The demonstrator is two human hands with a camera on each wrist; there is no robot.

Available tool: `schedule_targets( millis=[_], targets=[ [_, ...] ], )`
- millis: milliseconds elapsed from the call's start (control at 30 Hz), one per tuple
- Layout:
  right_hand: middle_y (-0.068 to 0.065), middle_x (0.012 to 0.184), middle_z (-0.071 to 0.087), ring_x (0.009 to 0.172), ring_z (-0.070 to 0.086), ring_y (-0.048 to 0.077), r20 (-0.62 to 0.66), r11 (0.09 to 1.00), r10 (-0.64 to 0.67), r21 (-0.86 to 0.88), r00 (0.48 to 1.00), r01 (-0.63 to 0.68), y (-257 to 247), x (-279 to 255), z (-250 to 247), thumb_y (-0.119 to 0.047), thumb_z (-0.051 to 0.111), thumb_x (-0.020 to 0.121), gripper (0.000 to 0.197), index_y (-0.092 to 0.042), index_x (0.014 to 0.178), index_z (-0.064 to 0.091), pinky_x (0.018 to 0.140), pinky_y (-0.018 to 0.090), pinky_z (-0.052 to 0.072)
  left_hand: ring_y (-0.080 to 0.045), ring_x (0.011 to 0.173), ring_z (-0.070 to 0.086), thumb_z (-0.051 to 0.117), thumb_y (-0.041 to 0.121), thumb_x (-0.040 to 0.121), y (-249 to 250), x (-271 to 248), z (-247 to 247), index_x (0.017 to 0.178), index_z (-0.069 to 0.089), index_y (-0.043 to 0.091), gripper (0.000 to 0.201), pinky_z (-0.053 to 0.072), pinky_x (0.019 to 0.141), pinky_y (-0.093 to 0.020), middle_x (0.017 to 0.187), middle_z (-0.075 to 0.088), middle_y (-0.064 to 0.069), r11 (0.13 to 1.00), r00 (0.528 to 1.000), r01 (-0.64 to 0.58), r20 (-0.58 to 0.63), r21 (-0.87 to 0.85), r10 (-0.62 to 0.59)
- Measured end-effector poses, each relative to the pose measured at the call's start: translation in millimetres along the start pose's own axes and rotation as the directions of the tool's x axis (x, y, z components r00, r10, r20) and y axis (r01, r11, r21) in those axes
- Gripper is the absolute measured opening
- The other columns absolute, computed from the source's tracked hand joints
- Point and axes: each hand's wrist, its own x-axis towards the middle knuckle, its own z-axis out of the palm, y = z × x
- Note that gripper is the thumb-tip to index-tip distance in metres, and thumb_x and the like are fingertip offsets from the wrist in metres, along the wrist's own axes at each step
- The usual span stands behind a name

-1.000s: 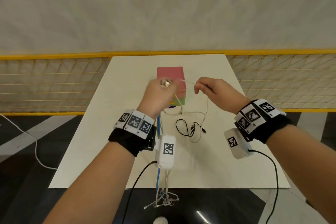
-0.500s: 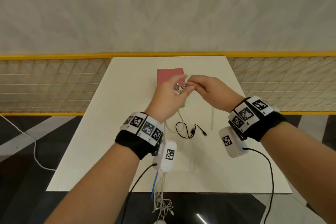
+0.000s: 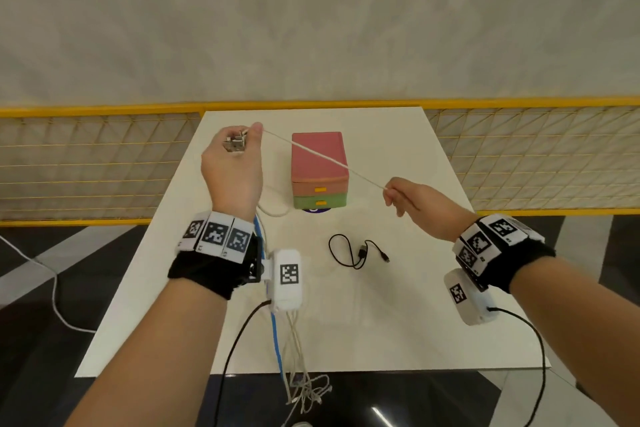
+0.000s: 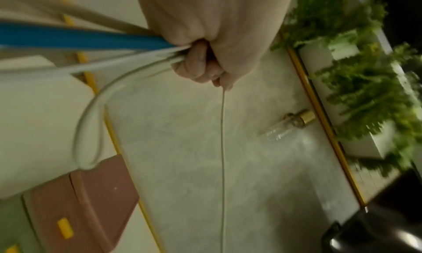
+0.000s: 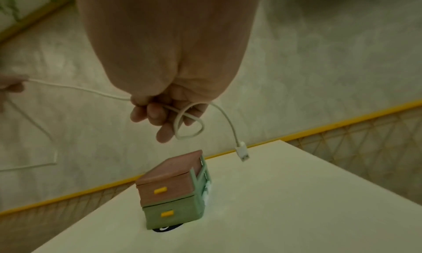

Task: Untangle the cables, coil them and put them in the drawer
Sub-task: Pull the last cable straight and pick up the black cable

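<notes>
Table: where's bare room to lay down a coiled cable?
Free: table near edge, below the black cable; also right of the drawer box. Crowded: near-left, where the left hand trails a blue cable and white cables.

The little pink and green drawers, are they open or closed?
Closed. Both the pink drawer and the green drawer sit flush, yellow handles facing out.

A white table [image 3: 398,322] is carrying the things. A small drawer box [image 3: 319,170], pink above green, is standing near its centre toward 12 o'clock. A black cable [image 3: 356,250] is lying loosely at about 5 o'clock from the box.
</notes>
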Motion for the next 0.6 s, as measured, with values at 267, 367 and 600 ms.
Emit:
schedule_targets(
  millis=[267, 367, 600],
  targets=[
    [-0.004, 0.062, 0.046, 0.063, 0.051, 0.015, -0.017, 0.983, -0.172, 0.059, 0.985, 0.173, -43.5, 3.3, -4.4, -0.022, 0.032, 0.101, 0.022, -0.027, 0.088, 0.049, 0.062, 0.023, 0.042, 0.004, 0.057, 0.049, 0.066, 0.028, 0.09, 21.7, -57.7, 24.4, 0.147, 0.021, 0.051, 0.076, 0.042, 0.056, -0.007, 0.08, 0.054, 0.006, 0.931, 0.663, -0.334, 0.739, 0.148, 0.121],
    [-0.007, 0.063, 0.049, 0.059, 0.048, 0.008, -0.022, 0.97, -0.23, 0.081, 0.973, 0.231, -53.8, 3.1, -8.3, -0.016, 0.034, 0.1, 0.035, -0.046, 0.083, 0.043, 0.058, 0.014, 0.038, -0.001, 0.046, 0.041, 0.063, 0.026, 0.093, 23.9, -63.8, 26.9, 0.144, 0.013, 0.059, 0.079, 0.041, 0.057, -0.012, 0.069, 0.055, -0.007, 0.92, 0.544, -0.386, 0.822, 0.066, 0.169],
    [-0.002, 0.074, 0.057, 0.064, 0.054, -0.003, 0.005, 0.967, -0.218, 0.138, 0.976, 0.215, -58.5, -10.0, -13.2, -0.019, 0.038, 0.101, 0.026, -0.041, 0.092, 0.049, 0.062, 0.007, 0.04, -0.003, 0.071, 0.06, 0.064, 0.036, 0.091, 8.0, -57.8, 25.8, 0.088, 0.068, 0.024, 0.013, 0.05, 0.069, -0.024, 0.078, 0.068, 0.005, 0.881, 0.586, -0.418, 0.807, 0.223, 0.074]
  ],
)
